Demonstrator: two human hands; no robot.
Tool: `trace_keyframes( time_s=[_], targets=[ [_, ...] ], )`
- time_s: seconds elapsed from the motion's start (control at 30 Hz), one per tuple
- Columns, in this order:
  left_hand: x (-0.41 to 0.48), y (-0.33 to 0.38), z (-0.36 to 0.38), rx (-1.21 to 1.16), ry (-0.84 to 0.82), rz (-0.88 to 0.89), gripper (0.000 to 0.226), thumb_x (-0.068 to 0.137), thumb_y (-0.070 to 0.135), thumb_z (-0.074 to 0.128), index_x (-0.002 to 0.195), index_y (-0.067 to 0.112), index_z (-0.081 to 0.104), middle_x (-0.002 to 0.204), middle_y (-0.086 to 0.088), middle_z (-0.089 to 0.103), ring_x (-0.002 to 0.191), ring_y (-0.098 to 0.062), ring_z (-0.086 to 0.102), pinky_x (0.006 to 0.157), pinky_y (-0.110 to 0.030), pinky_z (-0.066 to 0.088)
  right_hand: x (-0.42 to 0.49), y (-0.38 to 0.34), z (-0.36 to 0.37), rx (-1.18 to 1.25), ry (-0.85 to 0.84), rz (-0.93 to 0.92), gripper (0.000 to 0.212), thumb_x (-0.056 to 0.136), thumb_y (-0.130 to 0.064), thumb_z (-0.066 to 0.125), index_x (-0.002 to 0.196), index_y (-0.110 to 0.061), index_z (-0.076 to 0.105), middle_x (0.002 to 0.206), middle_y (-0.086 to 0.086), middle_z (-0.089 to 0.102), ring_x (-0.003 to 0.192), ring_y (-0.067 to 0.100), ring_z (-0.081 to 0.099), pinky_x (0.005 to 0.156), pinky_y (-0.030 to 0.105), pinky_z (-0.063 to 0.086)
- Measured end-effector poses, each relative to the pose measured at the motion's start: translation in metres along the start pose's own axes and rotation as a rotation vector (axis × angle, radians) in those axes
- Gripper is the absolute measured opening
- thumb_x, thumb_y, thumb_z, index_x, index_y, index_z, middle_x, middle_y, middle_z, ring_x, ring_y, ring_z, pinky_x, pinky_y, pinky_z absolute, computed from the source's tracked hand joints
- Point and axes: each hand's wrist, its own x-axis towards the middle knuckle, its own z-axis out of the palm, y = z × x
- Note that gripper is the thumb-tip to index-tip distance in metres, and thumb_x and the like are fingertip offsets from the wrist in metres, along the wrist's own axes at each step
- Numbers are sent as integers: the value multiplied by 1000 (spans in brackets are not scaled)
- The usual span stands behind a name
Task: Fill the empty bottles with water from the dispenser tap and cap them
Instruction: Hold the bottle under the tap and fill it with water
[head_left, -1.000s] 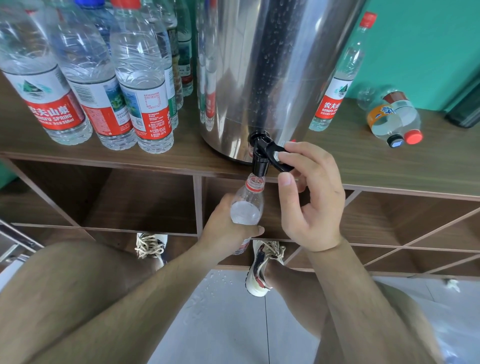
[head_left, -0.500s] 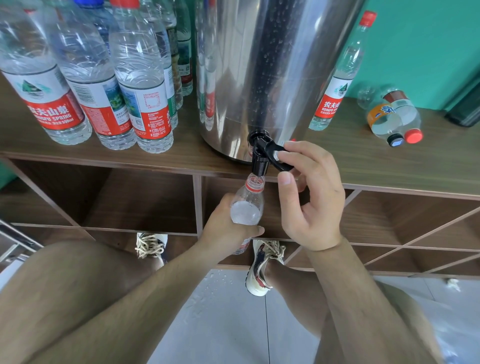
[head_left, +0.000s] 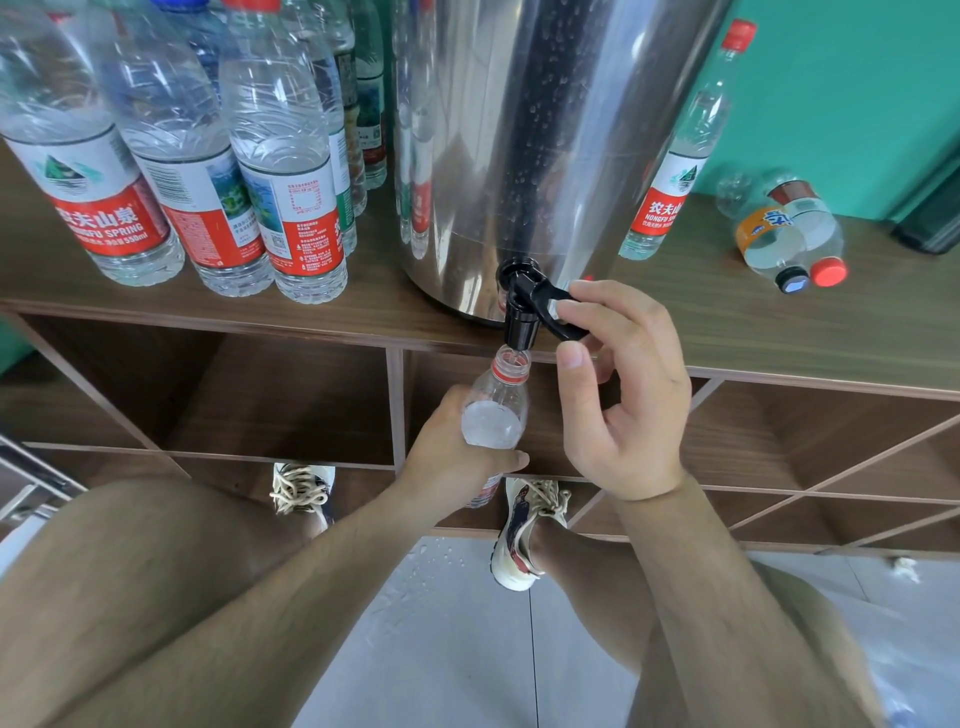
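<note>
A steel water dispenser stands on the wooden shelf top, its black tap hanging over the front edge. My left hand grips an uncapped clear bottle with a red neck ring, its mouth right under the spout and water foaming near its shoulder. My right hand pinches the black tap lever between forefinger and thumb.
Several capped water bottles with red labels crowd the shelf top left of the dispenser. One upright bottle stands to its right, and two bottles lie further right. Open cubbies sit below. Water drops wet the floor tiles by my shoes.
The foamy water level in the held bottle has crept slightly higher. Both hands stay where they were.
</note>
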Motion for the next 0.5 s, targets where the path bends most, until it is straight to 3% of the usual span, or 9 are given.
trace_keyframes(
  time_s=[0.23, 0.37, 0.5],
  targets=[
    [0, -4, 1, -23, -1, -2, 80, 71, 30, 93, 132, 37, 42, 125, 14, 58, 114, -11, 56, 86, -26, 44, -1, 1, 0, 5, 3, 5, 27, 100, -12, 57, 115, 6, 71, 129, 10, 62, 109, 31, 64, 79, 46, 56],
    [2, -5, 1, -7, -1, 0, 78, 71, 32, 93, 131, 37, 43, 120, 17, 56, 109, -10, 56, 73, -16, 41, 0, 0, 1, 3, -1, 17, 27, 100, -13, 57, 114, 6, 71, 128, 12, 62, 108, 31, 65, 81, 37, 54],
    [4, -5, 2, 11, 3, -3, 79, 71, 33, 93, 132, 37, 42, 119, 17, 56, 107, -9, 56, 71, -13, 39, 0, 0, 1, 0, -2, 20, 28, 101, -13, 56, 114, 6, 71, 128, 13, 62, 106, 32, 65, 81, 34, 52]
  ],
)
